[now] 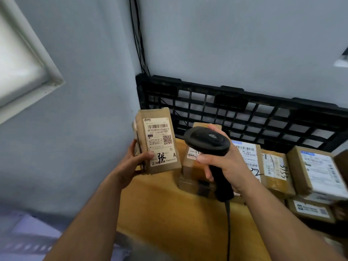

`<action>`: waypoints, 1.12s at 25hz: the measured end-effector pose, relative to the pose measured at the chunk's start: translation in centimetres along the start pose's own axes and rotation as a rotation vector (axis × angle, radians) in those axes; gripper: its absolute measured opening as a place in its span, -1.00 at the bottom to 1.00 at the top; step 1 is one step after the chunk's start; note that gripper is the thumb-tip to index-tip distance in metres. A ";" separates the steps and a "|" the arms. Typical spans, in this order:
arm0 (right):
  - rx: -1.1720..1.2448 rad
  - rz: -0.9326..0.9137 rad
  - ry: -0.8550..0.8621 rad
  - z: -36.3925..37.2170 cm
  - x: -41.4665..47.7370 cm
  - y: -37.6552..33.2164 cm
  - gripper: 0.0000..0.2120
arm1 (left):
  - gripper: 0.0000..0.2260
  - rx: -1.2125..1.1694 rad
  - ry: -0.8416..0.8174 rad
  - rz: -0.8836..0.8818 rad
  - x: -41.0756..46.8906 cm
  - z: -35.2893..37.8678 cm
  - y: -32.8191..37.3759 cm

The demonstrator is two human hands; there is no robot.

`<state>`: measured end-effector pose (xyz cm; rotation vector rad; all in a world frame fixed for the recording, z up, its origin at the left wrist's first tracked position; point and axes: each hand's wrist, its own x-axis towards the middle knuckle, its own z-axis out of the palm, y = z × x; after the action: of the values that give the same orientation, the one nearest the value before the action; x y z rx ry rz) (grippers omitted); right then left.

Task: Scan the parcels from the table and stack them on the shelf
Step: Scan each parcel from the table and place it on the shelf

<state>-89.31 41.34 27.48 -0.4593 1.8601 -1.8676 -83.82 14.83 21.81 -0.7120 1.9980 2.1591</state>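
Both hands were loaded: left hand [135, 162] gripped a slim kraft-cardboard parcel [158, 142] upright over the wooden counter [169, 204], glossy label exposed, likely for a clean barcode read, right hand [222, 162] wrapped the matte-black pistol-grip barcode scanner [209, 141] beside it, taped boxes [276, 166] waiting right.

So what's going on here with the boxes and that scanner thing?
A person is working through parcels. Their left hand holds a small cardboard parcel upright with its label towards the camera. Their right hand grips a black corded barcode scanner beside it. More labelled parcels wait on the table.
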 end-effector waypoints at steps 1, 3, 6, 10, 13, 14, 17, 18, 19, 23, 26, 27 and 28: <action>0.012 -0.022 -0.025 0.4 -0.8 -0.4 -0.09 | 0.20 -0.011 0.017 0.030 -0.9 0.2 0.0; 0.039 -0.054 -0.071 1.1 -2.9 -1.5 -0.08 | 0.28 -0.033 0.057 0.088 -2.9 0.7 -0.2; 0.085 -0.106 -0.135 1.6 -6.5 -3.0 -0.06 | 0.25 -0.058 0.111 0.168 -5.8 1.7 -0.7; 0.080 -0.175 -0.187 1.5 -11.1 -4.3 -0.02 | 0.14 -0.055 0.156 0.289 -9.7 3.6 -1.3; 0.084 -0.234 -0.218 1.4 -14.7 -4.8 -0.04 | 0.15 -0.024 0.193 0.360 -12.9 4.9 -2.1; 0.087 -0.248 -0.223 1.4 -15.9 -4.9 -0.05 | 0.14 -0.012 0.208 0.376 -14.0 5.2 -2.5; 0.098 -0.258 -0.232 1.3 -19.1 -4.9 -0.11 | 0.15 0.031 0.255 0.408 -17.1 6.0 -3.8; 0.100 -0.257 -0.234 1.3 -20.3 -4.7 -0.12 | 0.15 0.040 0.269 0.408 -18.2 6.2 -4.3; 0.097 -0.257 -0.239 1.3 -21.4 -4.6 -0.12 | 0.15 0.044 0.276 0.409 -19.3 6.4 -4.8; 0.116 -0.237 -0.270 1.6 -25.4 -4.1 -0.08 | 0.15 0.076 0.326 0.406 -23.9 6.9 -6.3; 0.120 -0.209 -0.296 2.4 -27.4 -4.0 -0.08 | 0.11 0.090 0.383 0.411 -27.0 6.8 -7.0; 0.124 -0.212 -0.312 2.8 -27.9 -3.9 -0.08 | 0.10 0.090 0.408 0.414 -28.1 6.6 -7.2; 0.131 -0.218 -0.330 3.4 -28.3 -3.9 -0.07 | 0.10 0.086 0.430 0.415 -29.2 6.3 -7.4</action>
<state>-64.10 53.71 33.91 -0.8951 1.5100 -1.8990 -56.78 28.44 27.15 -0.8746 2.6457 2.2571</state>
